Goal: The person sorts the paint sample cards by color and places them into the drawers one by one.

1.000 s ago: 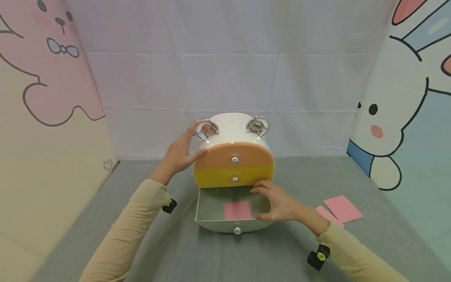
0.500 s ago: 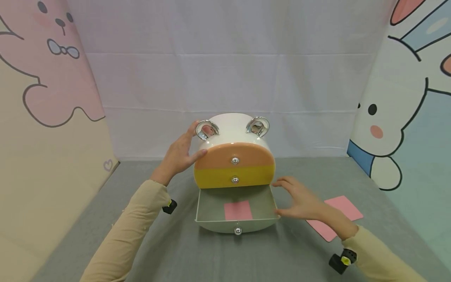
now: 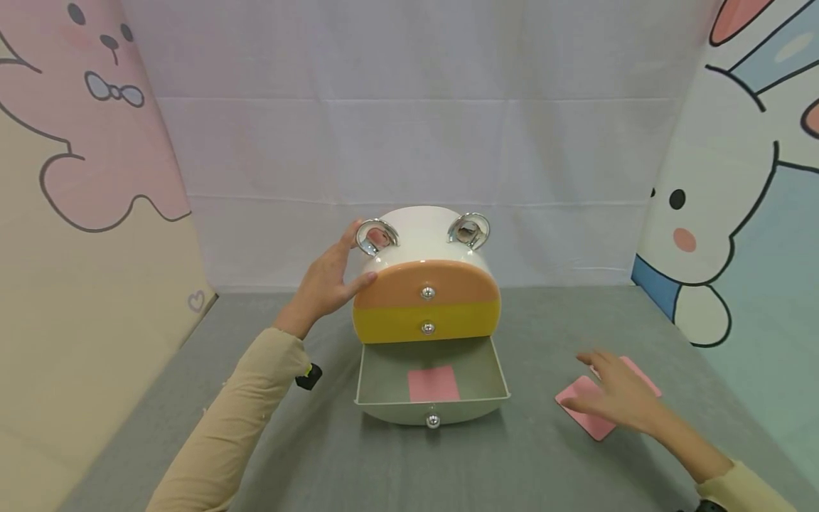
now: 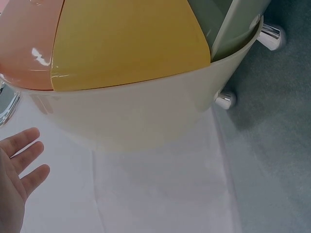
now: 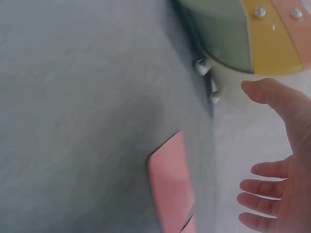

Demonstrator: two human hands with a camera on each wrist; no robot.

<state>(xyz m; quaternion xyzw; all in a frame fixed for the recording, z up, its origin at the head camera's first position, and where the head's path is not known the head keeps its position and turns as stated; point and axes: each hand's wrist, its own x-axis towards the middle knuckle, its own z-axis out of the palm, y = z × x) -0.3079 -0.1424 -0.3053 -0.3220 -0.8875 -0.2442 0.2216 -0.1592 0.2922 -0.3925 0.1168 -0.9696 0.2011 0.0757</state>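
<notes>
A white drawer box point(image 3: 422, 231) with chrome ears stands on the table. Its orange upper drawer point(image 3: 397, 284) and yellow middle drawer point(image 3: 390, 323) are closed, while the grey-green bottom drawer point(image 3: 384, 377) is pulled out. Flat inside that drawer lies a pink square card point(image 3: 434, 384). My left hand point(image 3: 323, 281) rests against the box's left side, its thumb at the orange front's edge. Out to the right, my right hand point(image 3: 617, 395) hovers with spread fingers over two more pink cards, a nearer one point(image 3: 595, 424) and a farther one point(image 3: 642, 373), partly covering both.
Grey cloth covers the table point(image 3: 333, 462). A white curtain point(image 3: 416, 142) hangs behind the box. Panels with cartoon animals stand at the left point(image 3: 96, 284) and right point(image 3: 768, 284). Small chrome feet point(image 4: 225, 100) hold the box up.
My right hand has left the pulled-out drawer and moved right, to above the loose pink cards. The left hand, the box and the card in the drawer have stayed in place.
</notes>
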